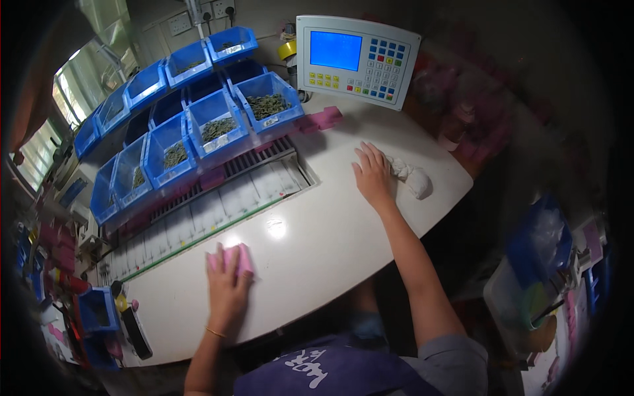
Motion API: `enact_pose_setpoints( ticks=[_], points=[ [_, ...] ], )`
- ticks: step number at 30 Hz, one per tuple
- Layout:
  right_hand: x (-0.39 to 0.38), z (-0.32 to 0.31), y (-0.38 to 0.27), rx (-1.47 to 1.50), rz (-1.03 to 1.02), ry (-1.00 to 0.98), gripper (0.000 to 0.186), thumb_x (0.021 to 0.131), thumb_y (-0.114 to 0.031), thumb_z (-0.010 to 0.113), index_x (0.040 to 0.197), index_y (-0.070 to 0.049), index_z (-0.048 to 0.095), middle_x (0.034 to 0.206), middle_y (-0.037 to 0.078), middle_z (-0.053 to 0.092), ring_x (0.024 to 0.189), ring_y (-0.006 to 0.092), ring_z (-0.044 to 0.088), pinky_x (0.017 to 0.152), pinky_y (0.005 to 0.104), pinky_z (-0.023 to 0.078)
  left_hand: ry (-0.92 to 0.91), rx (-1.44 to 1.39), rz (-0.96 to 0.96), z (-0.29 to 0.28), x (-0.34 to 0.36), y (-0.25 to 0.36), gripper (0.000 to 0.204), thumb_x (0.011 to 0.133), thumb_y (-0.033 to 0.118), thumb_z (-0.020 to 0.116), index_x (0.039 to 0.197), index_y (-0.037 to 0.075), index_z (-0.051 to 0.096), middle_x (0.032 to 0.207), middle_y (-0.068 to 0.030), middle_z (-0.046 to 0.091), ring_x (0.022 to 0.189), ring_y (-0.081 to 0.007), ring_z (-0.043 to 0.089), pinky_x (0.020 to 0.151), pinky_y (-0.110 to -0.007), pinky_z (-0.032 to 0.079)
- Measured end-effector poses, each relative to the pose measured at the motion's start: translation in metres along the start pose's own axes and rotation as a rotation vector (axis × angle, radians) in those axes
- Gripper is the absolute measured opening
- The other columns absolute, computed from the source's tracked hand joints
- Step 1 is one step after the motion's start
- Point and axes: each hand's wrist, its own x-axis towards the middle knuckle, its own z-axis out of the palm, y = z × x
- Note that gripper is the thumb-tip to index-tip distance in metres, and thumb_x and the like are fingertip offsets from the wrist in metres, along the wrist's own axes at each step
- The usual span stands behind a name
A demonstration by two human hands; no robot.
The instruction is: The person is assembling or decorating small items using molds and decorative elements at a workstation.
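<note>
Work looks under way, its remainder unclear: the left hand partly covers a pink block back from the table's front edge, clamped or not I cannot tell, while the right hand spreads its fingers beside a white cloth toward the right edge.

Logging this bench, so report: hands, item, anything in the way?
Left hand over pink block. Right hand open, white bundle alongside. Blue bins beyond both hands.

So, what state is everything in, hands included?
Screen: on, glowing blue.
Bins: open-topped, several partly filled.
Left hand: over the pink block, grip unclear.
Pink block: partly covered.
Right hand: open, palm down, beside the cloth.
Cloth: bunched up.
</note>
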Motion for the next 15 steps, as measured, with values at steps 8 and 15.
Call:
enact_pose_setpoints(
  ticks=[8, 15],
  points=[
    [0.081, 0.092, 0.022, 0.126, 0.069, -0.072, 0.063, 0.088, -0.045, 0.066, 0.134, -0.005, 0.052, 0.147, 0.018, 0.041, 0.139, 0.0352, 0.034, 0.114, 0.0576, 0.023, -0.212, -0.120, 0.153, 0.024, 0.061, 0.061, 0.072, 0.093, 0.024, 0.065, 0.153, 0.007, 0.029, 0.162, -0.0264, 0.006, 0.148, -0.0473, 0.006, 0.119, -0.051, 0.014],
    [0.136, 0.141, 0.044, 0.104, 0.089, -0.198, 0.096, 0.070, -0.067, 0.073, 0.145, -0.014, 0.047, 0.149, 0.016, 0.039, 0.140, 0.0405, 0.030, 0.116, 0.0592, 0.017, -0.082, 0.161, 0.148, 0.070, 0.270, 0.051, 0.063, 0.094, 0.034, 0.063, 0.143, 0.001, 0.042, 0.147, -0.0261, 0.041, 0.131, -0.0399, 0.045, 0.108, -0.042, 0.037]
  ],
)
